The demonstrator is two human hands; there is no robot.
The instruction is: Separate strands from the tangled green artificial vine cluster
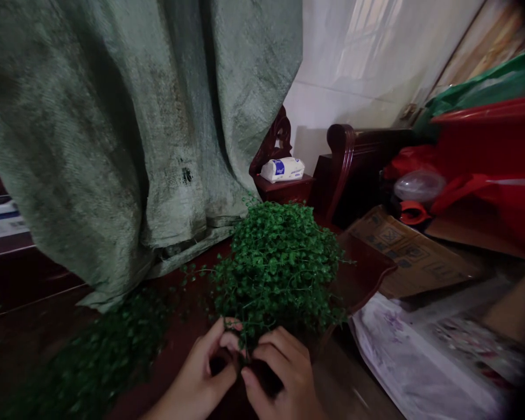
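Observation:
A heap of small-leaved green sprigs (284, 262) lies on a dark red wooden surface (175, 344) in front of me; I cannot tell whether they are real or artificial. At its near edge my left hand (210, 364) has thumb and fingers closed around a thin green sprig (246, 338). My right hand (284, 370) meets it from the other side, fingers curled, thumb beside the same sprig's lower end. The fingertips of both hands almost touch, and what lies between them is partly hidden. At the lower left, a second, darker heap of greenery (100, 350) spreads out, blurred.
A large grey-green woven sack (166, 128) stands behind the heap. Past it, a white tissue pack (283, 170) rests on carved wooden furniture (343, 169). To the right are a flattened cardboard box (409, 251), a whitish plastic bag (394, 350) and red bags (494, 157).

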